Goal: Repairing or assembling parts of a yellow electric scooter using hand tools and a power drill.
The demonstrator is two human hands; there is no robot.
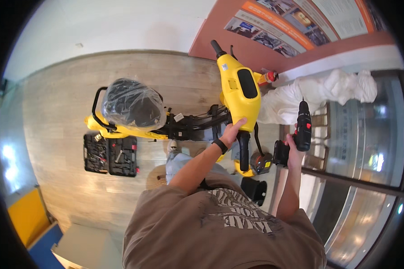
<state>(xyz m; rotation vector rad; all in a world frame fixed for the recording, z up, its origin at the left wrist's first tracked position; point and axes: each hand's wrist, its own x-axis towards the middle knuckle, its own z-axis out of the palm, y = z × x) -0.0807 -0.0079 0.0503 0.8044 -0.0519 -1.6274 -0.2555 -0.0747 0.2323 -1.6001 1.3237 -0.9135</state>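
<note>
A yellow scooter [229, 71] stands across the middle, its seat [134, 105] under clear plastic, with black cables along the exposed frame [188, 127]. My left hand [232, 132] grips the yellow handlebar housing just behind the lower black grip [244, 152]. My right hand [293, 152] holds a black cordless drill [303, 132] with a red switch and a battery, beside the handlebar, its bit pointing away from me. An open black toolbox [122, 162] with several tools lies on the floor at the left, by the scooter's rear.
A white statue [354, 87] and glazing [359, 143] line the right side, a red extinguisher [269, 76] beside them. Display boards [300, 27] cover the back wall. A helmet-like object [260, 163] and black item [253, 190] lie below the handlebar. Yellow and grey boxes [83, 242] stand at lower left.
</note>
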